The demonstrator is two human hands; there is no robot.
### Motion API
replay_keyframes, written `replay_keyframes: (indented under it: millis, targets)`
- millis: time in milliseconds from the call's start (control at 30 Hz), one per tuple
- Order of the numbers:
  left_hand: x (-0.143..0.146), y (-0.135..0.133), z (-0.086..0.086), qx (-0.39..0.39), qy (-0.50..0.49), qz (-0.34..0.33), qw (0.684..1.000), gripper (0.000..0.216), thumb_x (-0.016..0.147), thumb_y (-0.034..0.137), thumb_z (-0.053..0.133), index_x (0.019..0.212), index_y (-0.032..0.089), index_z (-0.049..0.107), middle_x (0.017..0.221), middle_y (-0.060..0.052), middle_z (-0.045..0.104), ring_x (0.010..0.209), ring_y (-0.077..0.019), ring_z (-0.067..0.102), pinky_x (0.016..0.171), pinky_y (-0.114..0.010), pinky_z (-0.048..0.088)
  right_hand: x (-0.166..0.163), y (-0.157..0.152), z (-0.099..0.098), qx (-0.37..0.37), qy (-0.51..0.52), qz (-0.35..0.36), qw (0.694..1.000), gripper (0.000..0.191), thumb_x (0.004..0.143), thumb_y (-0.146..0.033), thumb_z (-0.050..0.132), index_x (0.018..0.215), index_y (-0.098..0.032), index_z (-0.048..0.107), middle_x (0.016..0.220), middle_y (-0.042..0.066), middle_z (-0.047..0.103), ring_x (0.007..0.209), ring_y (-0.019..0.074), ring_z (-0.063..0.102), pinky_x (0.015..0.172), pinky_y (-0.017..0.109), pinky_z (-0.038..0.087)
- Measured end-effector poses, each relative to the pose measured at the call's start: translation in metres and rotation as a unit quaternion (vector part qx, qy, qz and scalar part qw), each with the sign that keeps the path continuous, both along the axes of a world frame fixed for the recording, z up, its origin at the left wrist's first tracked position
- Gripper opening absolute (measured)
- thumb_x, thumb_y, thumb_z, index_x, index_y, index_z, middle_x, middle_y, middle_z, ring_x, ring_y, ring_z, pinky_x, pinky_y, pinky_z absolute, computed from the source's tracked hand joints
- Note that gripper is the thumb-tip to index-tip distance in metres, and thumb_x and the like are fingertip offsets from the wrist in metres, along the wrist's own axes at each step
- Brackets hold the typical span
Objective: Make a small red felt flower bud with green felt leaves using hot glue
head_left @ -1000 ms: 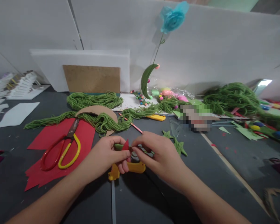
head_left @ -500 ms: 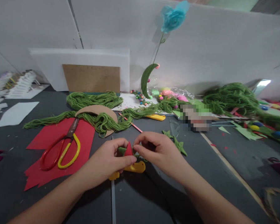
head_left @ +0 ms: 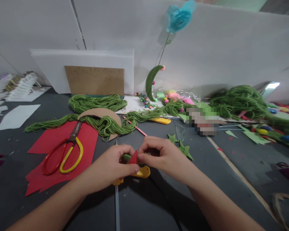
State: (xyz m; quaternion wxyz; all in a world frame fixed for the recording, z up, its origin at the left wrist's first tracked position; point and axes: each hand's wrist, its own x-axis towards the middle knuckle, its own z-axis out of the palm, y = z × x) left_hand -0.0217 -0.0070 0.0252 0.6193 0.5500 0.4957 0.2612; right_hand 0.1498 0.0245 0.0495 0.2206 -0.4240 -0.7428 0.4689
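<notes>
Near the middle of the table [head_left: 214, 168], the left hand [head_left: 112, 164] pinches the red piece [head_left: 133, 158]; whether the right hand [head_left: 162, 154] grips anything, I can't tell. It looks light, thin, easily creased: best held low, flat between fingertips.

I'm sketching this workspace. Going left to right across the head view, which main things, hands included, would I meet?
White paper sheet → scissors with red and yellow handles → left hand → right hand → large green yarn heap.
</notes>
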Motion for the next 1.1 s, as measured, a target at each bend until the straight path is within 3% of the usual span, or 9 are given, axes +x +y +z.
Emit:
replay_keyframes:
  millis: [400,633,833,1100]
  targets:
    - [0.0021,-0.0025,0.0003,-0.013,-0.007,-0.011,1.0,0.013,0.068,0.023,0.062,0.068,0.019,0.05,0.055,0.008,0.044,0.05,-0.0078,0.038,0.046,-0.019,0.027,0.0032,0.0006,-0.0042,-0.036,-0.046,0.016,0.998,0.009,0.071,-0.017,0.053,0.066,-0.016,0.06,0.058,-0.004,0.048,0.053,0.0079,0.039,0.047,0.019,0.029]
    - [-0.0005,0.0009,-0.0023,-0.01,-0.001,0.004,1.0,0.015,0.066,0.027,0.064,0.071,0.019,0.051,0.052,0.009,0.042,0.046,-0.0075,0.035,0.044,-0.019,0.024,0.0026,0.0019,-0.0035,-0.057,-0.011,0.014,0.998,0.009,0.071,-0.013,0.05,0.064,-0.015,0.055,0.057,-0.005,0.043,0.053,0.0066,0.035,0.048,0.018,0.028]
    - [0.0001,-0.001,0.0015,-0.005,0.014,-0.016,1.0,0.012,0.068,0.024,0.061,0.068,0.019,0.051,0.053,0.009,0.042,0.048,-0.0078,0.036,0.044,-0.019,0.025,0.0049,0.0026,-0.0044,-0.052,-0.03,0.035,0.998,0.01,0.072,-0.017,0.052,0.068,-0.015,0.06,0.06,-0.003,0.05,0.055,0.0081,0.04,0.049,0.019,0.031]
    - [0.0002,0.0003,-0.0022,-0.006,0.0,-0.003,1.0,0.015,0.068,0.024,0.064,0.073,0.02,0.051,0.051,0.01,0.044,0.044,-0.0065,0.037,0.042,-0.018,0.027,0.0036,0.0018,-0.0055,-0.077,-0.005,0.04,0.996,0.008,0.069,-0.012,0.046,0.064,-0.016,0.052,0.059,-0.005,0.045,0.055,0.0074,0.038,0.05,0.019,0.029]
